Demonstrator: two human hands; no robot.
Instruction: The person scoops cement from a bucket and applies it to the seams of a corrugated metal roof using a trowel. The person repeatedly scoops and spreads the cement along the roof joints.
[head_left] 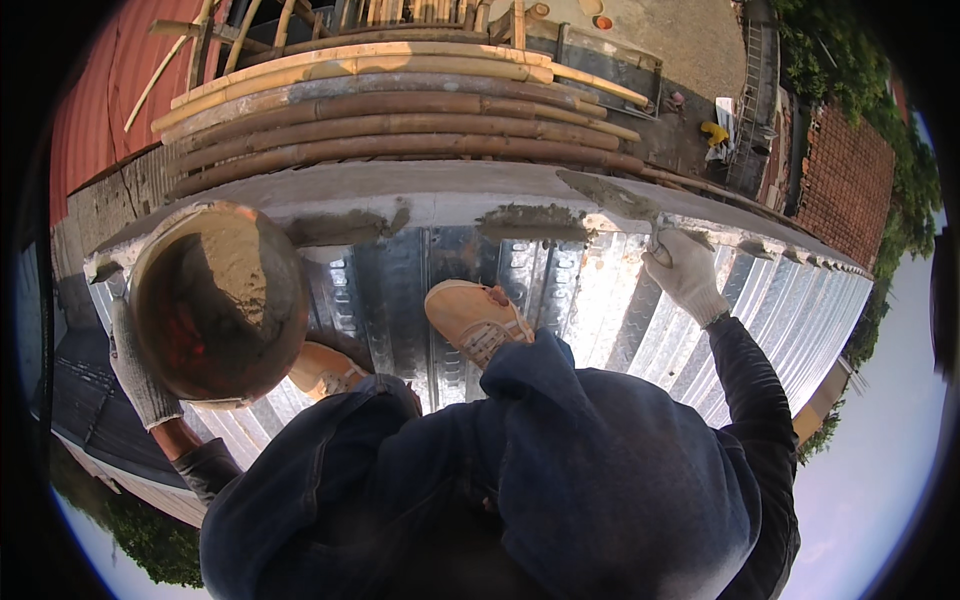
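Note:
My left hand (pixel 140 365), in a knit glove, grips the side of a round, dirty bucket (pixel 165 340) with grey-brown mortar (pixel 230 265) inside. My right hand (pixel 685 272), in a white glove, is closed on a trowel (pixel 610 195) at the concrete ledge (pixel 440 195), where wet mortar patches (pixel 530 220) lie along the near side. Below the ledge is shiny ribbed metal sheeting (pixel 790 320), with my two tan shoes (pixel 470 310) on it, partly hidden by my dark-clad legs.
Beyond the ledge are stacked bamboo poles (pixel 400 130) and a yard (pixel 690 50) far below, with a small yellow shape (pixel 715 133) too small to make out. A red metal roof (pixel 100 120) is at left, a tiled roof (pixel 845 175) and trees (pixel 830 40) at right.

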